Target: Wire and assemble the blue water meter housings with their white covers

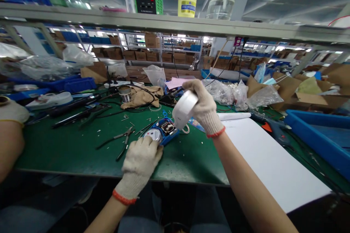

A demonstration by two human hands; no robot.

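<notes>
My left hand [142, 158], in a knitted off-white glove, grips the near left side of a blue water meter [170, 139] lying on the green bench. A round grey dial [153, 134] shows on the meter, beside an open compartment with wires and parts inside. My gloved right hand [201, 102] is closed on a white plastic cover [183, 108], tilted just above the compartment's right side. The cover's inner side is hidden. Left of the meter lie black-handled cutting pliers [124, 137] and a thin screwdriver [149, 126]. Small screws are scattered behind them.
A white paper sheet [262, 153] and a blue tray [325, 131] are on the right, with an electric screwdriver [273, 131] between them. A solder tin [125, 94] stands by a brown cloth [144, 96]. At far left, another person's gloved hand [12, 111] rests near tools.
</notes>
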